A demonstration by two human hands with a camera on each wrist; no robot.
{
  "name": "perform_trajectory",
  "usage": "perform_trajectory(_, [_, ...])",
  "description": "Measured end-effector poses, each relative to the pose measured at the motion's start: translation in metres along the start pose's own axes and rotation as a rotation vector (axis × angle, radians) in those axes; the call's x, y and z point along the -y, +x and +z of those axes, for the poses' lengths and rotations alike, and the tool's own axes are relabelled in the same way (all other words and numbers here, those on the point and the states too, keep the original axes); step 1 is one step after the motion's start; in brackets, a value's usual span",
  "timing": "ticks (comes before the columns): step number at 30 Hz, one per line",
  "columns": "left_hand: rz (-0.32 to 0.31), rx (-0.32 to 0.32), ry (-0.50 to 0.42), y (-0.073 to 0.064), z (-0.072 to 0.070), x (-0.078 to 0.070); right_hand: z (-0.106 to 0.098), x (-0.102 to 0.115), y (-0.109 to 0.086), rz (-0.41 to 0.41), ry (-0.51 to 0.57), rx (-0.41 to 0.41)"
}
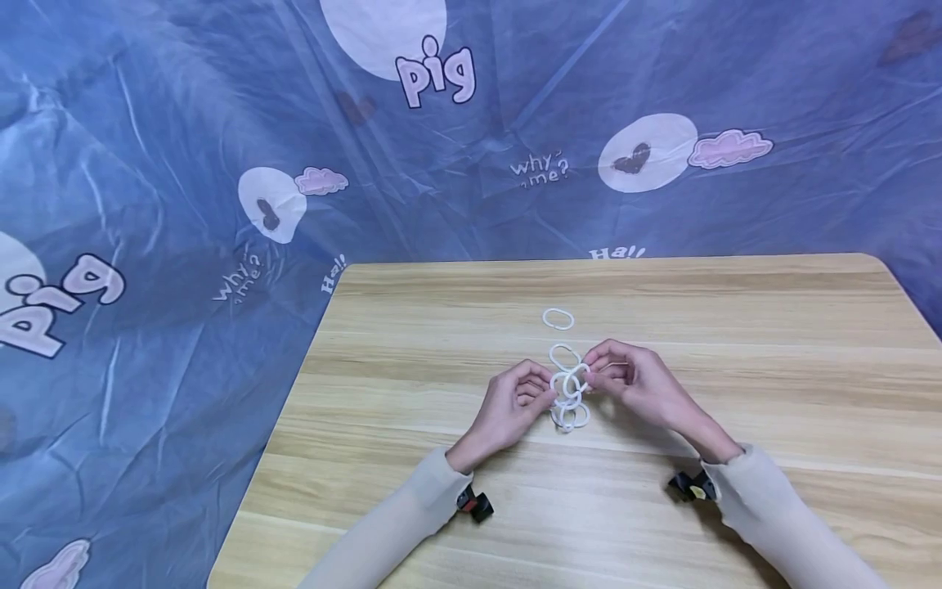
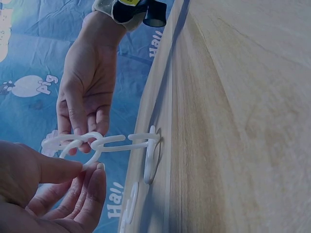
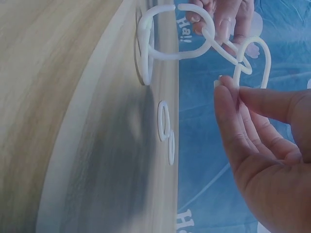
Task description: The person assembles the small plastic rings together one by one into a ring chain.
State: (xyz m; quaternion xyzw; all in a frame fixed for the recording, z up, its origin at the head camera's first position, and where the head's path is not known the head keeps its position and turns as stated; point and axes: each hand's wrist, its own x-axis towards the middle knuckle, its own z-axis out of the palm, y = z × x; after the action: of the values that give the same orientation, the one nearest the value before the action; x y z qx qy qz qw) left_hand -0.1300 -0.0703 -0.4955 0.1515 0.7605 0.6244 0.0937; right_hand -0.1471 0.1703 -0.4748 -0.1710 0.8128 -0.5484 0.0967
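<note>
White links, hooked into a short chain (image 1: 565, 386), sit just right of and below the head view's centre, partly lying on the wood-grain surface (image 1: 412, 343). The left hand (image 1: 515, 401) pinches one link (image 2: 98, 156) between thumb and fingers; the right hand (image 1: 636, 382) likewise grips another (image 3: 268, 60). Above the chain lies a loose ring (image 1: 559, 328); blue printed cloth (image 1: 478, 213) fills the frame's upper part.

Three views, one high, two close
The head camera looks forward and down at the table (image 1: 589, 507); the wrist cameras look across from the left hand (image 1: 511, 402) and right hand (image 1: 639, 384) toward each other, sharing the white rings (image 1: 570, 397)
</note>
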Motion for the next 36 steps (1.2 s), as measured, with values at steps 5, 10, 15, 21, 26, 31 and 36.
perform_trajectory(5, [0.012, 0.011, 0.000, -0.001, -0.001, 0.003, 0.005, -0.002, 0.000, -0.017, 0.001, -0.018])
perform_trajectory(10, [0.026, 0.016, 0.009, -0.001, -0.002, 0.006, 0.007, -0.003, -0.001, -0.023, -0.005, -0.030])
perform_trajectory(15, [0.033, 0.015, 0.031, 0.000, -0.002, 0.006, 0.009, -0.003, -0.001, -0.023, 0.011, -0.036])
perform_trajectory(21, [0.027, 0.031, 0.051, -0.001, -0.001, 0.007, 0.014, -0.003, -0.001, -0.045, 0.000, -0.009])
perform_trajectory(26, [0.008, 0.014, 0.056, -0.001, -0.002, 0.010, 0.013, -0.001, -0.001, -0.054, -0.039, -0.049])
perform_trajectory(31, [-0.004, 0.000, 0.076, 0.000, -0.005, 0.013, 0.009, 0.001, -0.001, -0.063, -0.063, -0.084])
perform_trajectory(36, [-0.005, -0.002, 0.121, 0.000, -0.007, 0.014, 0.007, 0.004, -0.001, -0.065, -0.037, -0.091])
